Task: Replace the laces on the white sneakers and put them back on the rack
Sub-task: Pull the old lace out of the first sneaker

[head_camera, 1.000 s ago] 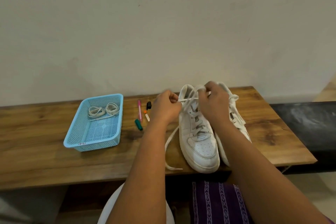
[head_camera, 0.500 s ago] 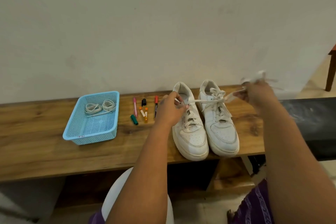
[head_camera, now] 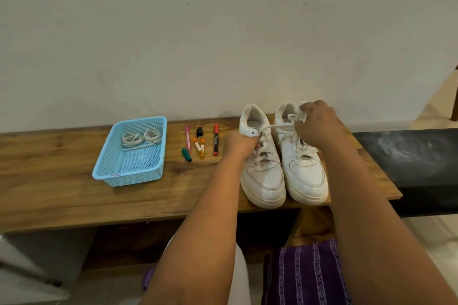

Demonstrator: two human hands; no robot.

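Two white sneakers stand side by side on the wooden bench [head_camera: 62,195], toes toward me: the left sneaker [head_camera: 262,176] and the right sneaker [head_camera: 304,173]. My left hand [head_camera: 239,145] grips the left sneaker's upper side by the eyelets. My right hand [head_camera: 316,125] pinches a white lace [head_camera: 277,127] that runs taut from the left sneaker's top eyelets across to it, above the right sneaker. Two coiled laces [head_camera: 141,138] lie in a blue basket [head_camera: 128,173] at the left.
Several markers and caps [head_camera: 200,143] lie between the basket and the sneakers. A plain wall rises behind the bench. A dark ledge [head_camera: 409,163] adjoins the bench on the right. Purple patterned cloth [head_camera: 309,275] sits below, near my lap.
My right hand swung out to the right pulling the lace, then came back in over the right sneaker. My left hand stayed at the left sneaker's eyelets.
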